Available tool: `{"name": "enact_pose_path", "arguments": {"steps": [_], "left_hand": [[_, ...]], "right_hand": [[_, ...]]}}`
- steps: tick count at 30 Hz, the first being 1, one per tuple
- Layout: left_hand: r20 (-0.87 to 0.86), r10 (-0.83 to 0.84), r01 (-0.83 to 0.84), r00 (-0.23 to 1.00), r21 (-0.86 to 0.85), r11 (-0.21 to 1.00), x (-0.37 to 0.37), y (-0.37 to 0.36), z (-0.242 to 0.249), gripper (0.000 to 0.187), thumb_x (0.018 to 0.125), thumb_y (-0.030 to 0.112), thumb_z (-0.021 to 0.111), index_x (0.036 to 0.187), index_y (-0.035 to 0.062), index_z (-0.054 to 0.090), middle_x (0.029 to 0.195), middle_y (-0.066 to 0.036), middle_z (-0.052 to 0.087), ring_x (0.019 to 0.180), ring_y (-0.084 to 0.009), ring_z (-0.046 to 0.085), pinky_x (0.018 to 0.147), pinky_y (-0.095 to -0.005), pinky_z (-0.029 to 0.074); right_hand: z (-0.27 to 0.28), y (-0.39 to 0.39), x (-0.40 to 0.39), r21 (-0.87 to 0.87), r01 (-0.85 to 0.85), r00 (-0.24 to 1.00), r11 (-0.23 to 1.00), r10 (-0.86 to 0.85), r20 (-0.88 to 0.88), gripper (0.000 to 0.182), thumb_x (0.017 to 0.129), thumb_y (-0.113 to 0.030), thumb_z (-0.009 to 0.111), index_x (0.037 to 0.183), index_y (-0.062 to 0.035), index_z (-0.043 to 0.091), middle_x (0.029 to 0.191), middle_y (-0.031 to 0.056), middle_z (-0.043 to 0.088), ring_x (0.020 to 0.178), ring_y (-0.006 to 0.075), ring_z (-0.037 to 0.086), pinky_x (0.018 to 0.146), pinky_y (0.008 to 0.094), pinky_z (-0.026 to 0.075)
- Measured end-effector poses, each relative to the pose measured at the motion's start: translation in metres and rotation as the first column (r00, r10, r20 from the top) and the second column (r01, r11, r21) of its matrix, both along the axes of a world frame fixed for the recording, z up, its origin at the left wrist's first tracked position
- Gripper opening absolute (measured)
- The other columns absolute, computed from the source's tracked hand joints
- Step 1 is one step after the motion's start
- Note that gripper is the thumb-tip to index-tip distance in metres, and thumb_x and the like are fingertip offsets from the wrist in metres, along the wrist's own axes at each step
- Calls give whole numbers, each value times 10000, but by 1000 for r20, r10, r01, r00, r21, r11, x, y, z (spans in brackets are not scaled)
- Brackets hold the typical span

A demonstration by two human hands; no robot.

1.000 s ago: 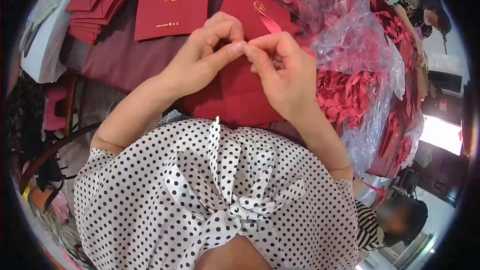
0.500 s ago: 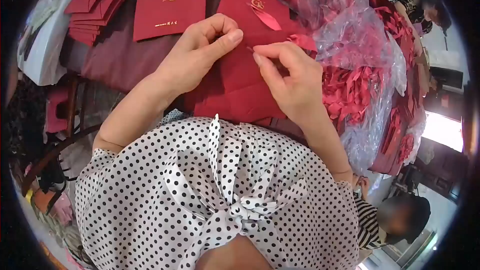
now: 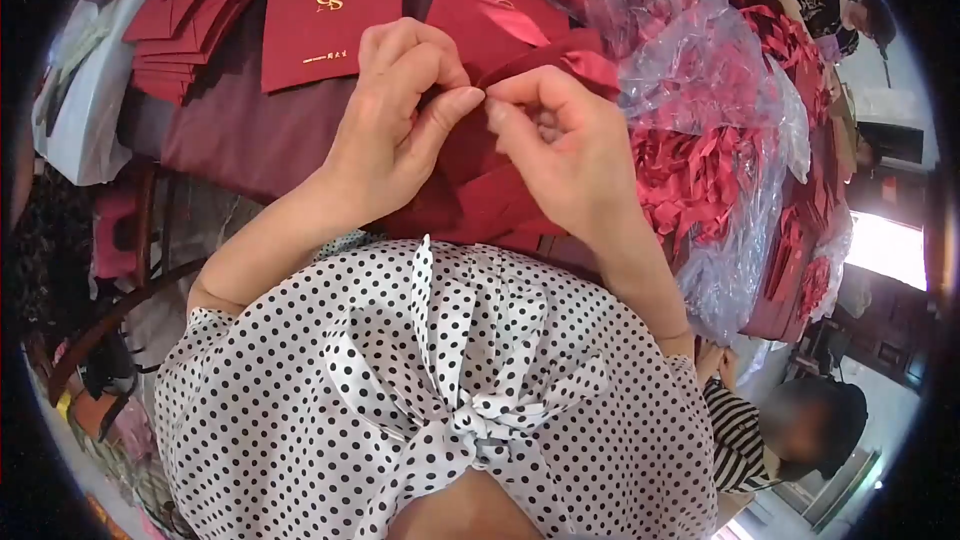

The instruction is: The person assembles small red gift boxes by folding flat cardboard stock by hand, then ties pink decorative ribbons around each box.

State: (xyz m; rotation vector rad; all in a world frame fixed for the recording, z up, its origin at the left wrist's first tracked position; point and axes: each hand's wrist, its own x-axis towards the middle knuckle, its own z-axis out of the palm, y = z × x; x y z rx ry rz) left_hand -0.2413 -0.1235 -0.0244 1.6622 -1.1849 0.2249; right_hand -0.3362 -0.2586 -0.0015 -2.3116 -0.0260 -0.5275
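Note:
My left hand (image 3: 400, 125) is closed in a pinch, thumb against forefinger, and what lies between them is too small to make out. Its fingertips meet those of my right hand (image 3: 575, 155), which pinches the thin end of a red ribbon. Under and behind both hands is a dark red paper gift bag (image 3: 500, 195), partly hidden by them. Just beyond them lies another red bag (image 3: 465, 5) with a pinkish-red ribbon (image 3: 515, 25) across it. To the left, a red bag with gold lettering (image 3: 330, 40) lies flat, its ribbon handle at the top.
A stack of red bags (image 3: 190, 30) sits at the far left of the dark red tablecloth (image 3: 230, 135). Clear plastic wrap (image 3: 690, 70) and heaps of red ribbons (image 3: 690, 180) cover the right side. A person in striped sleeves (image 3: 735, 435) is at lower right; another is at upper right.
My hands have come together, fingertips now touching where a gap was before. The bag's upper edge now stands raised behind my right hand.

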Motion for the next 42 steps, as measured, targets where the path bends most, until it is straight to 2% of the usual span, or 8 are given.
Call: {"name": "enact_pose_path", "arguments": {"steps": [2, 4, 7, 17, 31, 34, 38, 42], "left_hand": [[15, 20, -20, 1000, 8, 1000, 2, 2, 0, 127, 786, 42, 661, 792, 33, 535, 883, -86, 502, 883, -261, 433, 790, -338, 357], [25, 42, -42, 999, 23, 999, 1, 4, -1, 132, 784, 43, 664, 793, 32, 533, 884, -86, 501, 881, -262, 434, 791, -337, 356], [61, 31, -32, 998, 8, 999, -1, 0, -3, 134, 785, 52, 668, 795, 32, 536, 886, -88, 501, 879, -263, 438, 793, -335, 355], [-343, -427, 516, 836, 230, 825, 33, 12, 18, 106, 830, 33, 607, 910, -27, 572, 921, -105, 538, 930, -241, 531, 823, -337, 431], [18, -431, 400, 902, 340, 851, 70, 11, 48, 133, 809, 85, 602, 742, 10, 515, 885, -68, 532, 898, -239, 498, 831, -357, 397], [-167, -456, 485, 874, 344, 804, 84, 12, 48, 170, 858, 134, 583, 749, 25, 513, 1083, -102, 541, 1023, -219, 494, 883, -344, 385], [-142, -662, 672, 736, 264, 691, 76, -16, 26, 144, 888, 107, 555, 782, 24, 505, 1311, -147, 471, 1144, -240, 466, 945, -340, 364], [-386, -556, 668, 736, 279, 690, 83, -12, 26, 126, 946, 140, 490, 880, 33, 495, 910, -64, 574, 808, -140, 553, 727, -272, 450]], "right_hand": [[6, -5, 0, 357, 62, 976, 932, 18, -216, 122, 790, -42, 620, 877, -9, 542, 736, 140, 591, 678, 334, 598, 586, 395, 475], [6, -5, -1, 373, 79, 963, 924, 27, -269, 113, 805, -39, 616, 907, -19, 572, 799, 163, 606, 721, 343, 605, 607, 393, 484], [6, 1, -5, -142, 6, 1000, 990, -7, -3, 225, 830, -38, 606, 1050, -16, 564, 917, 182, 615, 797, 340, 616, 637, 390, 491], [0, -6, -14, -98, -97, 995, 990, 99, 12, 143, 831, -34, 615, 961, -11, 559, 845, 136, 589, 761, 313, 601, 628, 380, 481], [39, -8, -31, -234, -53, 994, 971, 28, -110, 117, 765, -16, 698, 869, -29, 648, 839, 81, 552, 624, 213, 592, 552, 313, 479], [36, -14, -38, -217, -204, 968, 955, 164, -191, 157, 788, 1, 562, 930, -64, 568, 915, 110, 563, 723, 314, 618, 579, 400, 506], [40, -2, -36, -183, -208, 968, 961, 175, -180, 115, 773, -16, 677, 881, -17, 639, 864, 121, 630, 755, 290, 642, 631, 344, 515], [43, -8, -40, -176, -204, 971, 963, 175, -164, 144, 769, -31, 687, 900, -13, 630, 878, 127, 629, 767, 291, 641, 645, 345, 515]]}}
